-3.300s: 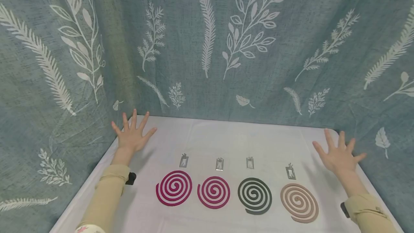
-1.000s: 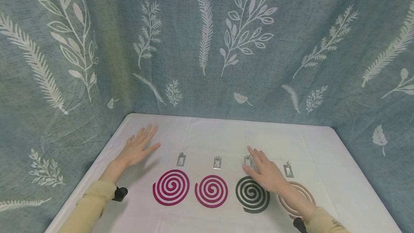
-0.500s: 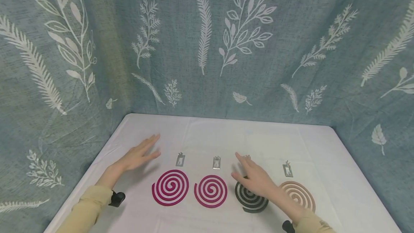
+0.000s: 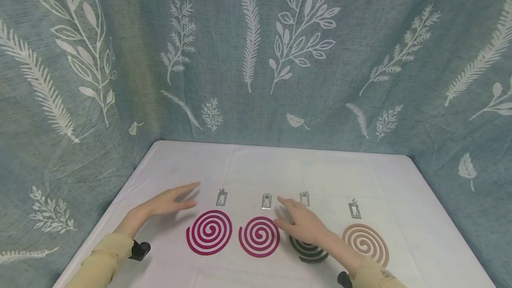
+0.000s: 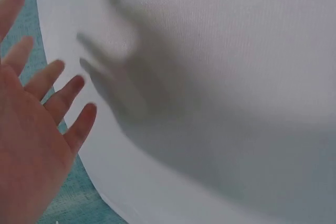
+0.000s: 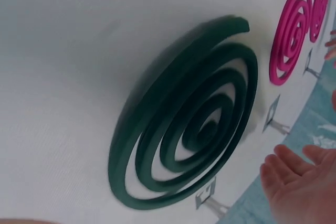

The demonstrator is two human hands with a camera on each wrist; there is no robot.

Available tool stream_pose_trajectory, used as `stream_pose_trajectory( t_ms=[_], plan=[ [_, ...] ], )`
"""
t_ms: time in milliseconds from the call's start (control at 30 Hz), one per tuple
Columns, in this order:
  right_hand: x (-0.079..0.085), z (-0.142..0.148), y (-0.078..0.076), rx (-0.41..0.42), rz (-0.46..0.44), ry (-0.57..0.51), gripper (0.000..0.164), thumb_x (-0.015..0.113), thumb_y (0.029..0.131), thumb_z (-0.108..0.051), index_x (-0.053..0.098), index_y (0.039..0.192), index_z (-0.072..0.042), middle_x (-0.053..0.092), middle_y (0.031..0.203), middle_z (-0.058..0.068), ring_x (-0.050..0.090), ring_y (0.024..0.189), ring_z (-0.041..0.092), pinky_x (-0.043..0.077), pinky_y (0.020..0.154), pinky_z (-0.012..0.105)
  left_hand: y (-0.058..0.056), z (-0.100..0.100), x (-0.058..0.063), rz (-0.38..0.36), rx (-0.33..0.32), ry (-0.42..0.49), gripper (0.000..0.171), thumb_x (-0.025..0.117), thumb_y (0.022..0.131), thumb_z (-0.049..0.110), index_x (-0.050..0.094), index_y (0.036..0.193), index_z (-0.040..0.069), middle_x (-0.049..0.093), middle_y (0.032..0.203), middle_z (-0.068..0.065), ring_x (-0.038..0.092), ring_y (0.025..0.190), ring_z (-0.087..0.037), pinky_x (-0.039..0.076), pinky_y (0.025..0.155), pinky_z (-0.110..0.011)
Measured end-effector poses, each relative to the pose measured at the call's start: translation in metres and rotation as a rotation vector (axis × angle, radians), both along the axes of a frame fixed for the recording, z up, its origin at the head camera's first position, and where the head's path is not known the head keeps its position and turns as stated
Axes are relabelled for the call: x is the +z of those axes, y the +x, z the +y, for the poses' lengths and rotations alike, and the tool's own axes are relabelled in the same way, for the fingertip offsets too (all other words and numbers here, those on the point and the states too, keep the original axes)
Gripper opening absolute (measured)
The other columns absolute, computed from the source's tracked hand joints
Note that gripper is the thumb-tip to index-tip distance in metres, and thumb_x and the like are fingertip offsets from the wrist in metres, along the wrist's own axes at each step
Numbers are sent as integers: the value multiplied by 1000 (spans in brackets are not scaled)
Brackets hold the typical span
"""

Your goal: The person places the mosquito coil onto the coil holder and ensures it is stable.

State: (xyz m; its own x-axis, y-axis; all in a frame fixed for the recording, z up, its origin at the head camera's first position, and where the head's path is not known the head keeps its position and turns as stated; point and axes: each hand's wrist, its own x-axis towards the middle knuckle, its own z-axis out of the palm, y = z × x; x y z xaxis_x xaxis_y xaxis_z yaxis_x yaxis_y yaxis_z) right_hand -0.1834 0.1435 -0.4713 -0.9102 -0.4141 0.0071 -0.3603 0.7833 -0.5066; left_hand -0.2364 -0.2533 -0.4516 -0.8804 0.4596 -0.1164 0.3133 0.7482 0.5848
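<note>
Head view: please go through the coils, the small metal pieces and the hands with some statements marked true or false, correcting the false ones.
1. Neither the left hand nor the right hand holds anything. True.
2. Four small metal pieces lie beyond the coils, toward the curtain. True.
3. The tan coil is the rightmost of the four. True.
4. The left hand is over the tan coil. False: it is to the left of the leftmost magenta coil.
5. In the head view, the right hand hides nothing. False: it hides part of the dark green coil.
</note>
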Motion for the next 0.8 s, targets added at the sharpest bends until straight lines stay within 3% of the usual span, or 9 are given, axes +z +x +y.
stream_pose_trajectory(
  t_ms=[233,400,567,800],
  plan=[
    [-2,-14,0,40,-6,-13,64,58,91,-43,41,142,-9,49,140,15,48,128,32,44,100,49,-1,1,-4,-32,-66,59,58,66,88,31,49,136,2,52,135,-23,53,118,-41,45,95,-55],
    [-3,-24,0,55,-3,-2,62,59,91,-42,44,139,-6,52,137,13,50,127,30,45,100,46,-3,3,-7,-78,-137,109,50,67,88,25,56,129,-2,63,120,-21,62,103,-33,52,82,-39],
    [-5,-33,0,84,4,4,61,61,89,-41,47,137,-5,57,131,10,55,120,25,48,97,41,-5,4,-12,-146,-187,154,46,68,87,20,58,126,-1,67,109,-16,62,96,-21,49,79,-26],
    [-10,-43,1,109,-4,-13,61,63,89,-39,47,137,-5,57,129,8,55,120,23,46,99,39,-8,6,-16,-230,-243,203,45,68,87,14,56,126,-4,66,102,-16,58,89,-8,48,74,-20]
  ],
)
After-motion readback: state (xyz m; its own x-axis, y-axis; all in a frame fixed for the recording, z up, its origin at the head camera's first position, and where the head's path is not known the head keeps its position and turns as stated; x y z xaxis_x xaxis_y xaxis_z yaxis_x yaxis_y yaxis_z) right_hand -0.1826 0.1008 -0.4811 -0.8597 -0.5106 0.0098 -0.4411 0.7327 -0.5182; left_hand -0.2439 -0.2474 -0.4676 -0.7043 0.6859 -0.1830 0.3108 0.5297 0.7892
